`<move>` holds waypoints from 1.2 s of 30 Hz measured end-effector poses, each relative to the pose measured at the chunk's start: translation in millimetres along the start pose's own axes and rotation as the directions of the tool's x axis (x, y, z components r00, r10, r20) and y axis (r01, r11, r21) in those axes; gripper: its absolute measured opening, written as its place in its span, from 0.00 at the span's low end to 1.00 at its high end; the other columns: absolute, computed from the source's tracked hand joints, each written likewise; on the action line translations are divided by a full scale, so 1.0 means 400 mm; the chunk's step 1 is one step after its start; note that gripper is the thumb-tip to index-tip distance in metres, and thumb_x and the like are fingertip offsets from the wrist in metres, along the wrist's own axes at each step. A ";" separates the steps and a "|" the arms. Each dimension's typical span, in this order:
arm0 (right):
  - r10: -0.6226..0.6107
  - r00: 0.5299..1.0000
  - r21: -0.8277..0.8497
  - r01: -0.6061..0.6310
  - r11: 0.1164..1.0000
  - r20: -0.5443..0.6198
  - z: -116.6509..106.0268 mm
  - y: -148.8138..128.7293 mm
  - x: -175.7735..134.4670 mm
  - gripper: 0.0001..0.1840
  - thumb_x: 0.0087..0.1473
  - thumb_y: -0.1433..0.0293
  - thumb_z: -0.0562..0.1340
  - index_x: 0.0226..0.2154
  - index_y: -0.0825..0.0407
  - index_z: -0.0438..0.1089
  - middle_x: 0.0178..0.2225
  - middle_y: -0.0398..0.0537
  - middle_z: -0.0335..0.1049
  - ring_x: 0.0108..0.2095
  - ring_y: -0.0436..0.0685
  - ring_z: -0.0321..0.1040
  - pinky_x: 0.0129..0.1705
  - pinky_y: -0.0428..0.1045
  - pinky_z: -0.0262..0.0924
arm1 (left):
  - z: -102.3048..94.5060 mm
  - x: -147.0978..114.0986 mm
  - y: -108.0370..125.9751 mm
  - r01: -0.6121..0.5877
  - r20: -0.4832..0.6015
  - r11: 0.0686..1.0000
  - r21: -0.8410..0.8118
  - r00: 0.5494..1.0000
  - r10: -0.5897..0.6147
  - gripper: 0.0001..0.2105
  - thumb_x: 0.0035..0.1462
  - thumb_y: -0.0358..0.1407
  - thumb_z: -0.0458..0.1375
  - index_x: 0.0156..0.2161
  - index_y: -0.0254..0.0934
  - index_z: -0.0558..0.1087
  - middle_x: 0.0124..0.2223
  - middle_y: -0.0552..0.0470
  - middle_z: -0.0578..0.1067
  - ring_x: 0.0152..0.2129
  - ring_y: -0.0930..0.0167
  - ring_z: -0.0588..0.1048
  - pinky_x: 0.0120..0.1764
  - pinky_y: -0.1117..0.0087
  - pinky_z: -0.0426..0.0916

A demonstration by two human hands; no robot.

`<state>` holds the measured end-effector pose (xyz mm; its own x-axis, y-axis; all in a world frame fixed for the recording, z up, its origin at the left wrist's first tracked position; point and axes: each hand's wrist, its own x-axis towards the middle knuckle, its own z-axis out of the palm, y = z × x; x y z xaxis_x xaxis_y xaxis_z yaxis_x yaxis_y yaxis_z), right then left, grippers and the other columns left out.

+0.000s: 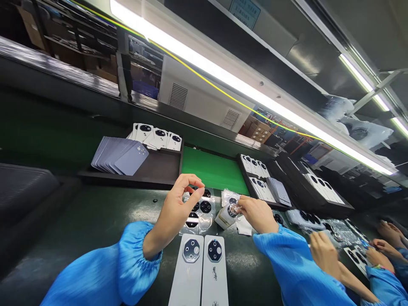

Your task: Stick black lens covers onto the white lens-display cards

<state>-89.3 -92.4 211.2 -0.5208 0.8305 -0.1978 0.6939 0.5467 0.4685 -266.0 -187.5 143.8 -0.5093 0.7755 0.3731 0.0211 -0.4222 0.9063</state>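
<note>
Thumb and forefinger of my left hand point(178, 208) are pinched together above a clear sheet of black octagonal camera-lens pieces point(205, 207). Whatever they hold is too small to tell. My right hand point(259, 213) has its fingertips closed at a small white box point(225, 219), by a shiny, clear-looking round bit that I cannot make out. Side by side in front of me lie two white phone back panels, a left one point(186, 280) and a right one point(215, 272) with dark writing. Each bears a dark octagonal camera plate at its top.
A black tray point(162, 170) at the back left holds fanned grey panels point(123, 155) and white ones. Another tray point(244, 168) stands back right. Beyond my right arm are bagged parts point(304, 217) and other people's hands point(325, 253). A lamp point(223, 72) hangs above.
</note>
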 end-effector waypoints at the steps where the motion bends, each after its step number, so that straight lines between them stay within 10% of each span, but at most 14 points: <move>1: 0.000 1.000 0.000 0.000 1.000 0.001 0.000 -0.001 0.000 0.11 0.61 0.72 0.56 0.37 0.50 0.74 0.41 0.44 0.75 0.41 0.57 0.74 0.29 0.47 0.52 | 0.000 0.000 0.001 0.001 0.000 1.000 0.004 1.000 -0.001 0.04 0.55 0.38 0.55 0.34 0.41 0.69 0.41 0.52 0.68 0.41 0.68 0.68 0.43 0.69 0.62; 23: 0.013 1.000 0.052 -0.012 0.999 -0.016 0.007 0.001 0.004 0.11 0.60 0.74 0.56 0.36 0.51 0.74 0.41 0.45 0.76 0.41 0.58 0.73 0.29 0.48 0.51 | 0.009 0.002 -0.008 -0.027 0.020 0.997 0.071 0.999 0.026 0.05 0.54 0.39 0.55 0.33 0.40 0.70 0.39 0.51 0.70 0.37 0.68 0.69 0.41 0.69 0.64; 36: 0.219 0.948 0.392 -0.115 0.913 -0.232 0.094 0.032 -0.097 0.10 0.60 0.71 0.55 0.38 0.47 0.73 0.41 0.41 0.75 0.39 0.52 0.74 0.34 0.43 0.61 | 0.157 0.023 -0.162 -0.168 0.385 0.850 0.499 0.922 -0.044 0.22 0.40 0.31 0.68 0.43 0.40 0.71 0.59 0.43 0.67 0.61 0.50 0.56 0.57 0.43 0.55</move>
<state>-41.6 -113.5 192.6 -0.4567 0.8822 0.1148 0.8883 0.4452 0.1127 -218.1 -123.6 101.2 -0.1396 0.9140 0.3809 0.5329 -0.2549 0.8069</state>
